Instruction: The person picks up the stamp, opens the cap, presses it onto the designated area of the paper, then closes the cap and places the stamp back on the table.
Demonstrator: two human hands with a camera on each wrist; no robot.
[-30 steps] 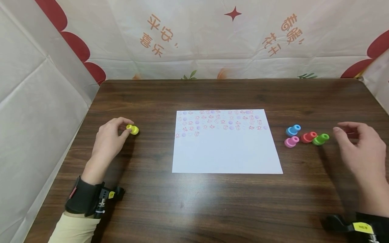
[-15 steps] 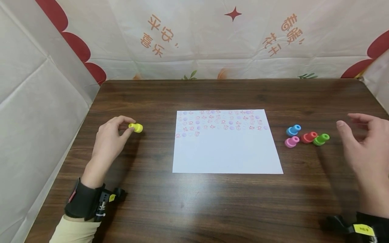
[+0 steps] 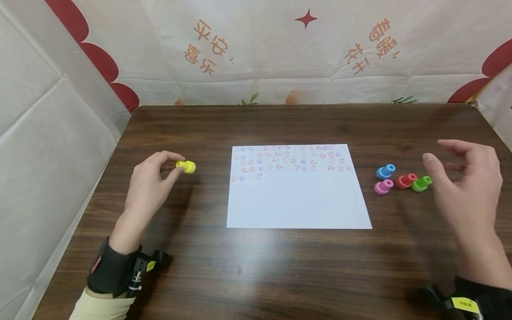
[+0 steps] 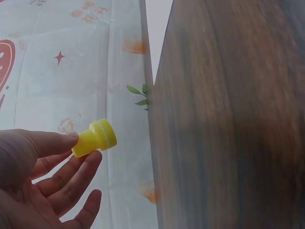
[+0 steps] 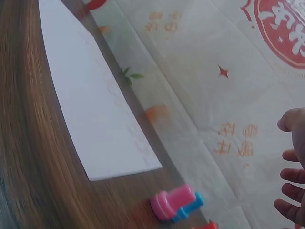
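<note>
My left hand (image 3: 150,186) pinches a small yellow stamp (image 3: 186,167) between thumb and fingers, left of the paper. In the left wrist view the thumb and fingertips hold the yellow stamp (image 4: 97,138) by its narrow end, its wider capped end pointing away. My right hand (image 3: 468,186) holds nothing; its fingers are relaxed, thumb apart, just right of the green stamp (image 3: 422,183). Beside that one lie a red stamp (image 3: 406,181), a pink stamp (image 3: 383,186) and a blue stamp (image 3: 386,171). The right wrist view shows the pink stamp (image 5: 174,201) overlapping the blue one.
A white sheet of paper (image 3: 298,200) lies mid-table, with rows of small red and purple prints along its upper part. The dark wooden table (image 3: 280,271) ends at the back against a white printed cloth (image 3: 256,49).
My left hand has moved slightly right with the yellow stamp. My right hand first drew back to the right, its fingers spreading, then came left toward the stamps. The paper has not moved.
</note>
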